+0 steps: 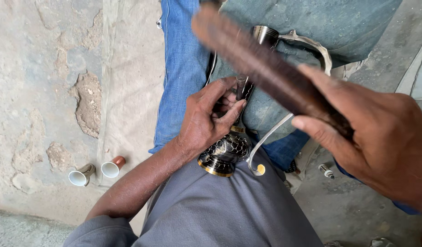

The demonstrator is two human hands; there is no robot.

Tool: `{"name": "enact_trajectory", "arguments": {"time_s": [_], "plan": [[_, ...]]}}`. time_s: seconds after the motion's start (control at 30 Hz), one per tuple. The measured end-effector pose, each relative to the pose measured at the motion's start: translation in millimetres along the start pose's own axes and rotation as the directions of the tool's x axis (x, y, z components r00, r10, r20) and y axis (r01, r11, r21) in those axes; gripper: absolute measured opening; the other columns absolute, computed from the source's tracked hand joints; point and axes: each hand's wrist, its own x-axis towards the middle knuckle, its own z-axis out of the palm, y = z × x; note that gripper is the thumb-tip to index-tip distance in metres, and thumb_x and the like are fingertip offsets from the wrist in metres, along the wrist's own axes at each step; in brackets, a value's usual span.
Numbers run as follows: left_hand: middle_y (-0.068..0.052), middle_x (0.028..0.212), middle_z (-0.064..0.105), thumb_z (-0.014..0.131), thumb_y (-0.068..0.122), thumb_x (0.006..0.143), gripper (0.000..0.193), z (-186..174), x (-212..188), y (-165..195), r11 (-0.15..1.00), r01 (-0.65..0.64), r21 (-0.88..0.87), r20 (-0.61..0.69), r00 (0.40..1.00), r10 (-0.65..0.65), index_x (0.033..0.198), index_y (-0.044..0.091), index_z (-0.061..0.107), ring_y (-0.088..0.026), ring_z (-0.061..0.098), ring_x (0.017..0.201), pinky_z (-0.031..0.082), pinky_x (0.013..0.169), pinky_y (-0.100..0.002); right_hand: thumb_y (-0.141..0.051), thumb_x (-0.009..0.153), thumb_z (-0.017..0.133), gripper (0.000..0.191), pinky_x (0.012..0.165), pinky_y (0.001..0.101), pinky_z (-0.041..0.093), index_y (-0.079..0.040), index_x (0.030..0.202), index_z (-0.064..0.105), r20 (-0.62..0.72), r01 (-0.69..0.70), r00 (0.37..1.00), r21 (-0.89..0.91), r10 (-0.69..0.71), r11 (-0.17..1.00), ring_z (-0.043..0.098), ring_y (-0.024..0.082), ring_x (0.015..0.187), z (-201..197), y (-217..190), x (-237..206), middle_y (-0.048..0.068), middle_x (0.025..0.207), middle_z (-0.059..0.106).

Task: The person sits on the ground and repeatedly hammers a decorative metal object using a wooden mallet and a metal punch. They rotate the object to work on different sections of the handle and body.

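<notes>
My left hand (208,116) grips a short dark punch (241,87) and holds it upright against a dark metal vessel (225,153) with a patterned body and a gold rim. The vessel lies across my lap, its neck and silver mouth (264,34) pointing away from me. A curved silver handle (270,135) runs along its right side. My right hand (380,137) is raised close to the camera, closed on a long brown wooden stick (261,64) that is blurred with motion above the punch.
Two small cups (95,171), one brass and one copper, lie on their sides on the cracked concrete floor at the left. A small metal piece (326,171) lies on the floor at the right. My jeans and a grey-green cloth (311,27) pad the vessel.
</notes>
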Motion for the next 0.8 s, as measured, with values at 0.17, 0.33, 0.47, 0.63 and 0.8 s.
{"name": "enact_trajectory", "arguments": {"time_s": [0.17, 0.33, 0.47, 0.63, 0.8], "plan": [[-0.006, 0.095, 0.066, 0.081, 0.008, 0.095, 0.036, -13, -10, -9, 0.996, -0.080, 0.033, -0.025, 0.996, 0.081, 0.125, 0.002, 0.063, -0.011, 0.070, 0.083, 0.061, 0.071, -0.024, -0.042, 0.090, 0.068, 0.077, 0.046, 0.0334, 0.052, -0.006, 0.155, 0.046, 0.024, -0.018, 1.000, -0.030, 0.018, 0.999, 0.069, 0.018, 0.049, -8, -23, 2, 0.014, 0.077, 0.071], [-0.008, 0.099, 0.067, 0.082, 0.008, 0.093, 0.039, -23, -18, -20, 0.993, -0.114, -0.004, -0.066, 0.991, 0.114, 0.127, 0.000, 0.063, -0.012, 0.070, 0.086, 0.062, 0.073, -0.025, -0.043, 0.087, 0.067, 0.080, 0.045, 0.0345, 0.054, -0.010, 0.156, 0.047, 0.075, -0.067, 0.994, -0.070, 0.073, 0.995, 0.070, 0.019, 0.050, -6, -40, 5, 0.012, 0.083, 0.073], [-0.006, 0.096, 0.067, 0.083, 0.009, 0.093, 0.035, -24, -22, -24, 0.995, -0.095, 0.004, -0.057, 0.994, 0.096, 0.122, 0.001, 0.066, -0.011, 0.071, 0.086, 0.063, 0.073, -0.023, -0.038, 0.089, 0.068, 0.072, 0.044, 0.0323, 0.051, -0.002, 0.149, 0.050, -0.048, 0.036, 0.998, 0.011, -0.036, 0.999, 0.067, 0.018, 0.050, -2, -45, 3, 0.013, 0.077, 0.071], [-0.007, 0.096, 0.066, 0.082, 0.006, 0.092, 0.034, -27, -28, -26, 0.993, -0.116, 0.017, -0.063, 0.991, 0.117, 0.121, 0.000, 0.066, -0.012, 0.071, 0.086, 0.063, 0.074, -0.024, -0.035, 0.090, 0.066, 0.071, 0.040, 0.0319, 0.048, 0.000, 0.150, 0.049, -0.083, 0.048, 0.995, -0.051, -0.052, 0.998, 0.062, 0.017, 0.045, 6, -46, -2, 0.014, 0.077, 0.070], [-0.008, 0.100, 0.067, 0.081, 0.005, 0.093, 0.031, -33, -37, -25, 0.991, -0.135, -0.015, -0.056, 0.989, 0.134, 0.120, 0.001, 0.065, -0.012, 0.073, 0.090, 0.065, 0.077, -0.022, -0.036, 0.092, 0.065, 0.070, 0.039, 0.0323, 0.047, -0.002, 0.152, 0.050, -0.078, 0.013, 0.997, -0.019, -0.015, 1.000, 0.059, 0.017, 0.044, 8, -66, -11, 0.013, 0.072, 0.070]]}}
